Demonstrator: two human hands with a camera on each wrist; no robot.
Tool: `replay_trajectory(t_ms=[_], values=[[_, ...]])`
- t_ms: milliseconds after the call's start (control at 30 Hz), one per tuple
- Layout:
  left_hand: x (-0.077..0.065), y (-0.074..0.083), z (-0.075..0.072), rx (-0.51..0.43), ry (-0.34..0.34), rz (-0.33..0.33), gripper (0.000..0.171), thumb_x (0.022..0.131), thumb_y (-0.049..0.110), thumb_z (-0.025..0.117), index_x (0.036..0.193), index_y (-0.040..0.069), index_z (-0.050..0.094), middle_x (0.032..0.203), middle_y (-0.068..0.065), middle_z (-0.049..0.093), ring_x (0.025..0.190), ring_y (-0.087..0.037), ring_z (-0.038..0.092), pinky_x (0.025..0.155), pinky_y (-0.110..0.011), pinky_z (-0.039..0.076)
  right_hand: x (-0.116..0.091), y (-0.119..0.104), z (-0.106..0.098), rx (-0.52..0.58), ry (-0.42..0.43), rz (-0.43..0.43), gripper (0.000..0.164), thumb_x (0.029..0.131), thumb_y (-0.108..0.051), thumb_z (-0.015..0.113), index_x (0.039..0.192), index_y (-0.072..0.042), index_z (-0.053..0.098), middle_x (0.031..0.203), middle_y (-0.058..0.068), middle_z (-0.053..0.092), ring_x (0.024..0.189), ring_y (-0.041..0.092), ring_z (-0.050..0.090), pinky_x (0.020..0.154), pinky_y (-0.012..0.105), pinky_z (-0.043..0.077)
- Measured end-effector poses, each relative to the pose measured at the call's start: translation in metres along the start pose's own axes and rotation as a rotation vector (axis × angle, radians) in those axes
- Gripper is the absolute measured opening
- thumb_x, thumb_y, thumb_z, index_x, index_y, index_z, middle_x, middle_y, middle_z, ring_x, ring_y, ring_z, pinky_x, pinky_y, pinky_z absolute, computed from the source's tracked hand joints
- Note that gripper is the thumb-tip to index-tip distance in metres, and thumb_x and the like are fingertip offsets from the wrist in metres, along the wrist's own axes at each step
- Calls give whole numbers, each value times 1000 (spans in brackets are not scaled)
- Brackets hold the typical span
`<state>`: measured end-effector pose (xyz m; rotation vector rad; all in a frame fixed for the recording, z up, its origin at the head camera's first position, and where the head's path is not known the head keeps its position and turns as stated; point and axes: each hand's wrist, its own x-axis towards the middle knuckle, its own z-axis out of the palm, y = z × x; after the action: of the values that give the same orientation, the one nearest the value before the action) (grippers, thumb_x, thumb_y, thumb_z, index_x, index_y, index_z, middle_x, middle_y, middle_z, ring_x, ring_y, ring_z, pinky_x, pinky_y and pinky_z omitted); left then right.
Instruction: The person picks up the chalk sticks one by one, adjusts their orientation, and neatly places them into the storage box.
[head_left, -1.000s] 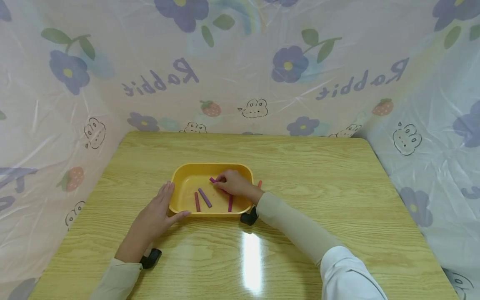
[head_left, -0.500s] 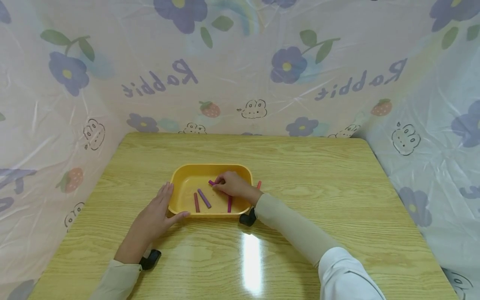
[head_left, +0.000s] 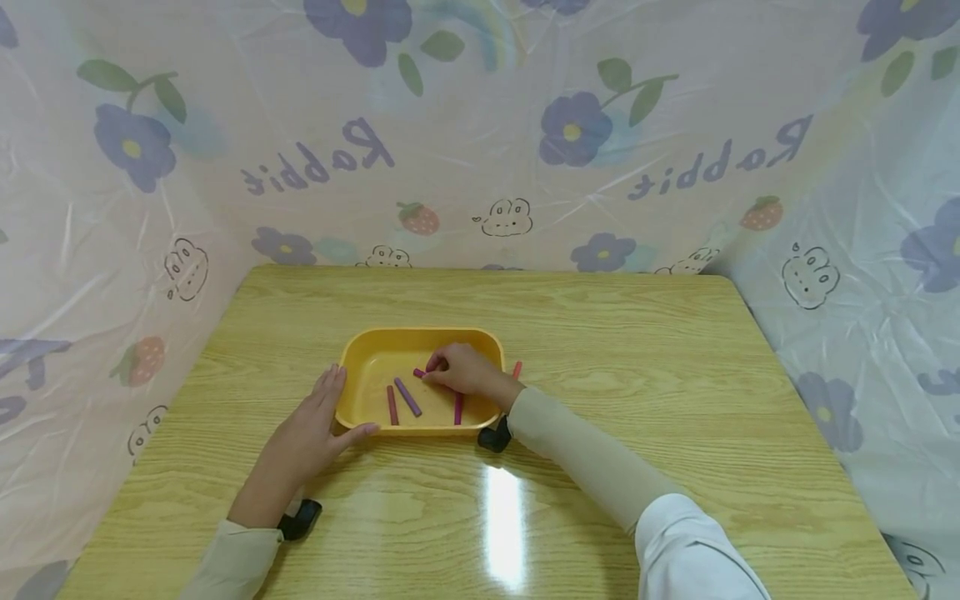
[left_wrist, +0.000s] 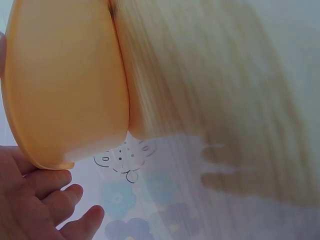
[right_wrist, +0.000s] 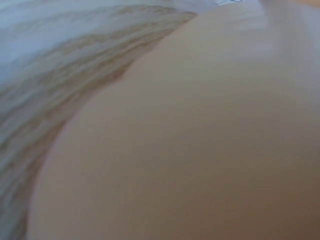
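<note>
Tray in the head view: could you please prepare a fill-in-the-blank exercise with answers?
Of the left hand and right hand, the ____ pinches a magenta stick.
The left hand touches the ____ end of the tray, not the right.
The orange-red stick is not inside but ____ the tray.
Missing words: right; left; outside.

Head view: bright, even illumination; white glare (head_left: 504,529) on the table (head_left: 630,350), near side of the tray (head_left: 420,430). Left wrist view: hazy, streaked beside the tray. Right wrist view: dim, out of focus.
</note>
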<state>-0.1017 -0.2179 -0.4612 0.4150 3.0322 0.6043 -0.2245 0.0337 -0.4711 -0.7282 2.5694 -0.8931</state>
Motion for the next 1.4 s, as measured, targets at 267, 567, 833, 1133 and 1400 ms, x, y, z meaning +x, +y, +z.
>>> replay_trajectory(t_ms=[267, 567, 833, 1133, 1400], values=[[-3, -1, 1, 6, -5, -18, 105, 80, 71, 48, 150, 6, 3, 153, -19, 8, 139, -34, 12, 104, -57, 24, -1, -4, 0, -6, -6, 1, 19, 89, -29, 64, 92, -12, 70, 80, -7, 64, 70, 8, 54, 64, 19, 46], [-4, -2, 0, 12, -11, -22, 106, 80, 71, 47, 150, 6, 2, 153, -18, 7, 138, -35, 13, 104, -57, 24, -1, -4, 1, 8, -6, 6, 21, 92, -29, 60, 92, -10, 69, 77, -5, 62, 65, 8, 54, 59, 18, 46], [-5, -1, 1, 16, -21, -35, 107, 79, 73, 46, 150, 6, 2, 154, -16, 6, 139, -34, 13, 105, -56, 23, -1, -1, 4, 26, -6, 14, 23, 91, -33, 60, 91, -11, 68, 78, -5, 61, 67, 9, 54, 60, 18, 46], [-5, -2, 0, 6, -22, -33, 106, 79, 72, 47, 150, 6, 2, 154, -17, 7, 139, -33, 12, 105, -56, 23, -1, -2, 3, 91, -24, 37, 23, 92, -32, 60, 91, -11, 68, 74, -2, 61, 62, 10, 54, 55, 20, 47], [1, -4, -1, 2, -26, -27, 106, 79, 72, 47, 150, 8, 0, 154, -15, 4, 139, -33, 12, 105, -56, 22, 3, 1, -1, 87, -15, 40, 23, 92, -32, 59, 91, -11, 68, 73, -3, 60, 61, 9, 53, 54, 20, 46]])
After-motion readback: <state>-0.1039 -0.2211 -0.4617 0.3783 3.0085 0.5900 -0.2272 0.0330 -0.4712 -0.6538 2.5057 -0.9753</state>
